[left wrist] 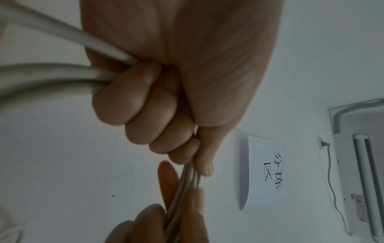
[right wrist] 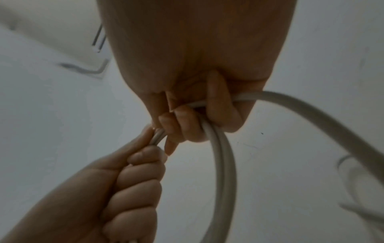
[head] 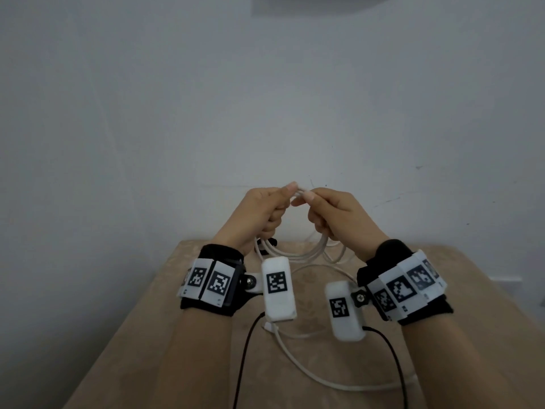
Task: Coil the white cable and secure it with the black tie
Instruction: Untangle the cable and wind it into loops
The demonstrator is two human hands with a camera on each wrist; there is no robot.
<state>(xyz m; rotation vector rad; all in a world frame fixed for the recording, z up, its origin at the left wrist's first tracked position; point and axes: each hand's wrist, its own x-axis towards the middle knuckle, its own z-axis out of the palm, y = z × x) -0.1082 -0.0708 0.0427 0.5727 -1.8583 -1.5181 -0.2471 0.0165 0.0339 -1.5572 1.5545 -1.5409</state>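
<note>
Your left hand [head: 259, 214] and right hand [head: 333, 215] are raised above the far end of the desk [head: 124, 335], thumbs nearly meeting at the top of the white cable [head: 298, 255]. Each hand grasps the bundled loops: the left wrist view shows your left fingers [left wrist: 145, 105] curled tight round several strands, and the right wrist view shows your right fingers [right wrist: 182, 126] wrapped round the strands too, with 1 strand running out under the little finger. The coil hangs below both hands in a rough ring, its lower arc reaching down toward the desk. The uncoiled rest of the cable trails across the desk toward you and curves off to the right near the front edge. A small dark piece, likely the black tie [head: 267, 242], shows just below your left hand at the back of the desk, largely hidden by hand and coil.
</note>
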